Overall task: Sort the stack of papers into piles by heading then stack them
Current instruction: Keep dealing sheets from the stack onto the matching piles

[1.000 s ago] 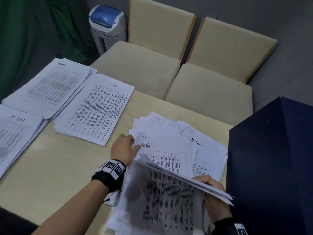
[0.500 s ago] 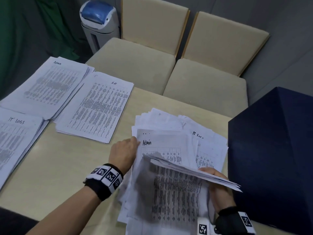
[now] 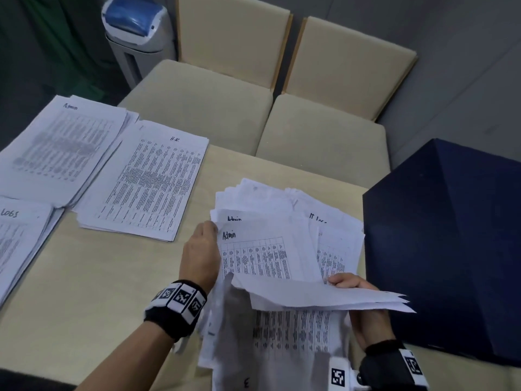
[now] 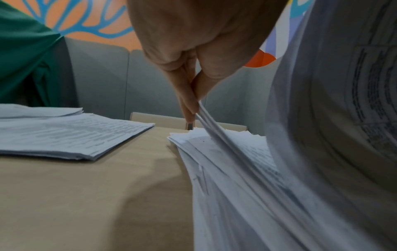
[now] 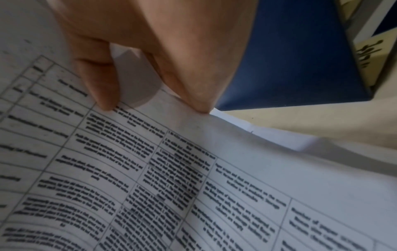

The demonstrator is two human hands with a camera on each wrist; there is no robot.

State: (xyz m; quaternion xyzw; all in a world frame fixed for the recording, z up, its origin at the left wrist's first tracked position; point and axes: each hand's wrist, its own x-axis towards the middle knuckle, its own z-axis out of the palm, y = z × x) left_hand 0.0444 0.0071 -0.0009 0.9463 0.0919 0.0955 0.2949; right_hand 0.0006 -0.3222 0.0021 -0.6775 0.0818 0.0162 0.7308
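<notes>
Left hand (image 3: 200,255) pinching Admin sheet (image 3: 265,258) corner, right hand (image 3: 363,311) gripping lifted sheets (image 3: 324,296). Peel one sheet only, drop on Admin pile (image 3: 56,148).

I see a pale wooden table (image 3: 112,292) carrying 4 lots of paper and a dark blue box (image 3: 439,249). The loose stack (image 3: 282,210) lies right under my grip, fanned and untidy. Left of the grip, well apart from it, lies the HR pile (image 3: 146,182); beyond that, farther left, the Admin pile (image 3: 56,148); nearer me, the IT Logs pile (image 3: 19,244). The box sits just right of the grip, beside the stack.
</notes>
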